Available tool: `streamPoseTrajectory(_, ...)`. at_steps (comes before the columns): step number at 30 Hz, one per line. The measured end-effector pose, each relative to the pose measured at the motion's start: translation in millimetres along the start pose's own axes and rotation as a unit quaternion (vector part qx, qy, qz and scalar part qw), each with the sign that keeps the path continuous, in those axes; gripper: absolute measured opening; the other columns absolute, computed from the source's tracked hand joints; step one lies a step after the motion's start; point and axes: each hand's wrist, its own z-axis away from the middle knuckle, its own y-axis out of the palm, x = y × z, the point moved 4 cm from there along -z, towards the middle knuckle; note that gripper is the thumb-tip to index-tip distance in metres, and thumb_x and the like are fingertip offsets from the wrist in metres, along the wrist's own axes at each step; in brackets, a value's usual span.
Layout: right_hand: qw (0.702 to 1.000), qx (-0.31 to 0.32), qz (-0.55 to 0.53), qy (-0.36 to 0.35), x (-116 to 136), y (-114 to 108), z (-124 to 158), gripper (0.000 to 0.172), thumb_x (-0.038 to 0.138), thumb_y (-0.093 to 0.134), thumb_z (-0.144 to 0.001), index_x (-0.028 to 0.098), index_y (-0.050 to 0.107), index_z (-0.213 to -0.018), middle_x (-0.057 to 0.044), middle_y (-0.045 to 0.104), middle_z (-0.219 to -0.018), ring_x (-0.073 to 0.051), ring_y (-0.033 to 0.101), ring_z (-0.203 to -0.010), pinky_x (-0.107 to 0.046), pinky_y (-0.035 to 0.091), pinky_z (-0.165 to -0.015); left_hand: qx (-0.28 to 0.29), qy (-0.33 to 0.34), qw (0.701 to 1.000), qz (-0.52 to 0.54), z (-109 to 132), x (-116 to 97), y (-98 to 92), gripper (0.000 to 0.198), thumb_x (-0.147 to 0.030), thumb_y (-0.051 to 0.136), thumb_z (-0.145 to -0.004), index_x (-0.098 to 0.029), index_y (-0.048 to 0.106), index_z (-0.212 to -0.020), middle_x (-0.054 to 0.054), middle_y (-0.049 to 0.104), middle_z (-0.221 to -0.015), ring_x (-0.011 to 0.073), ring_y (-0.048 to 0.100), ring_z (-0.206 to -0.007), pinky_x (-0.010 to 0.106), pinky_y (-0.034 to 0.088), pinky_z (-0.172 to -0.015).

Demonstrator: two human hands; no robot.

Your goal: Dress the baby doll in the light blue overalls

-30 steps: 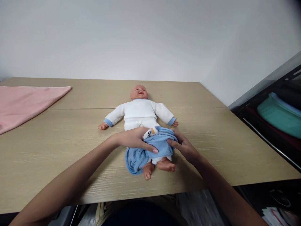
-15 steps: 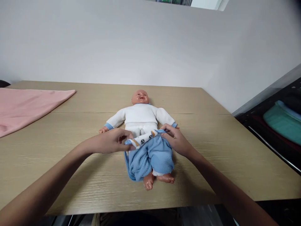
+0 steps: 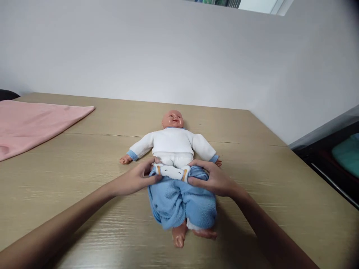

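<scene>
A baby doll (image 3: 173, 118) lies on its back, its head toward the wall and its arms spread. It wears a white long-sleeved top (image 3: 173, 140) with blue cuffs over a white lower layer. Blue fleecy pants (image 3: 182, 203) cover its legs down to the bare feet, and their patterned white waistband (image 3: 172, 172) is folded outward. My left hand (image 3: 143, 175) is closed on one side of the waistband, thumb on the near face. On the other side my right hand (image 3: 211, 177) grips the waistband likewise. The fingers inside the pants are partly hidden.
The doll lies on a wood-grain table (image 3: 89, 157) that meets a pale wall (image 3: 140, 52). A pink cloth (image 3: 36, 125) is spread at the left. Beyond the table's right edge, a dark rack holds a green cloth (image 3: 347, 158).
The waistband now sits more level and is gripped at both sides. My right hand has shifted lower around its side of it. The view has moved slightly.
</scene>
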Motion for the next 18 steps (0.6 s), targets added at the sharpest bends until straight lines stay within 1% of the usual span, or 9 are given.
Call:
streamPoseTrajectory(2,0.999,0.023,0.031,-0.002,1,-2,4,0.052,0.052,0.088,-0.081,0.025,0.075,-0.124,-0.005,0.078,-0.115,-0.03,0.072,-0.106,-0.04,0.056,-0.094,-0.001,0.001,1.0,-0.009,2,3,1.1,0.044,-0.047,0.07,-0.094,-0.024,0.057,-0.129,0.006,0.067,-0.119,0.0258,0.064,-0.112,0.04,0.054,-0.101)
streamPoseTrajectory(4,0.998,0.029,0.048,-0.007,3,-2,7,0.055,0.053,0.09,-0.079,0.027,0.074,-0.124,-0.005,0.077,-0.116,-0.031,0.072,-0.106,-0.041,0.056,-0.095,-0.04,0.001,0.999,-0.037,4,5,-0.3,0.049,-0.049,0.076,-0.091,-0.024,0.057,-0.129,0.004,0.067,-0.113,0.024,0.063,-0.105,0.037,0.053,-0.094)
streamPoseTrajectory(7,0.999,-0.029,0.013,-0.032,10,-1,6,0.029,0.05,0.075,-0.095,0.026,0.073,-0.109,-0.004,0.074,-0.103,-0.026,0.069,-0.097,-0.037,0.055,-0.089,-0.107,-0.011,0.99,-0.087,4,5,-3.3,0.047,-0.056,0.073,-0.094,-0.024,0.057,-0.125,-0.002,0.062,-0.09,0.0193,0.057,-0.082,0.031,0.046,-0.076)
streamPoseTrajectory(8,0.997,-0.06,-0.004,-0.04,11,-1,4,0.025,0.049,0.067,-0.1,0.025,0.071,-0.104,-0.003,0.072,-0.098,-0.024,0.066,-0.093,-0.036,0.053,-0.087,-0.118,-0.015,0.988,-0.102,3,5,-3.7,0.044,-0.058,0.071,-0.095,-0.024,0.059,-0.12,-0.003,0.058,-0.085,0.0184,0.054,-0.077,0.031,0.043,-0.071)
streamPoseTrajectory(10,0.993,-0.111,-0.024,-0.041,11,3,-1,0.027,0.048,0.058,-0.106,0.024,0.066,-0.098,-0.002,0.066,-0.091,-0.021,0.061,-0.088,-0.033,0.05,-0.083,-0.12,-0.005,0.985,-0.12,1,2,-2.9,0.038,-0.059,0.066,-0.099,-0.023,0.064,-0.107,-0.003,0.055,-0.081,0.0186,0.051,-0.076,0.031,0.042,-0.07)
streamPoseTrajectory(12,0.991,-0.129,-0.034,-0.019,6,8,-8,0.029,0.05,0.053,-0.109,0.024,0.061,-0.099,0.0,0.06,-0.084,-0.018,0.055,-0.079,-0.031,0.045,-0.074,-0.139,0.029,0.98,-0.136,-2,-2,-2.2,0.034,-0.056,0.065,-0.101,-0.022,0.065,-0.097,0.001,0.059,-0.09,0.0222,0.055,-0.088,0.034,0.046,-0.08)
streamPoseTrajectory(13,0.991,-0.132,-0.039,-0.003,2,10,-12,0.03,0.051,0.051,-0.109,0.024,0.06,-0.1,0.002,0.058,-0.08,-0.017,0.052,-0.074,-0.031,0.043,-0.069,-0.161,0.051,0.975,-0.147,-3,-3,-2.0,0.03,-0.052,0.065,-0.102,-0.023,0.066,-0.098,0.005,0.063,-0.101,0.0251,0.057,-0.101,0.037,0.047,-0.09)
streamPoseTrajectory(16,0.992,-0.123,-0.032,0.01,-4,11,-19,0.029,0.051,0.049,-0.109,0.024,0.057,-0.103,0.003,0.055,-0.077,-0.016,0.049,-0.069,-0.03,0.039,-0.064,-0.226,0.099,0.958,-0.147,-6,-3,0.2,0.015,-0.036,0.059,-0.105,-0.024,0.06,-0.113,0.011,0.059,-0.137,0.0296,0.049,-0.133,0.044,0.038,-0.115)
streamPoseTrajectory(18,0.996,-0.087,0.005,-0.014,0,11,-20,0.024,0.048,0.06,-0.105,0.023,0.059,-0.106,0.002,0.06,-0.082,-0.017,0.054,-0.074,-0.031,0.042,-0.069,-0.221,0.101,0.964,-0.106,-10,3,3.1,0.012,-0.031,0.051,-0.107,-0.024,0.055,-0.117,0.011,0.06,-0.136,0.0279,0.052,-0.131,0.043,0.039,-0.114)
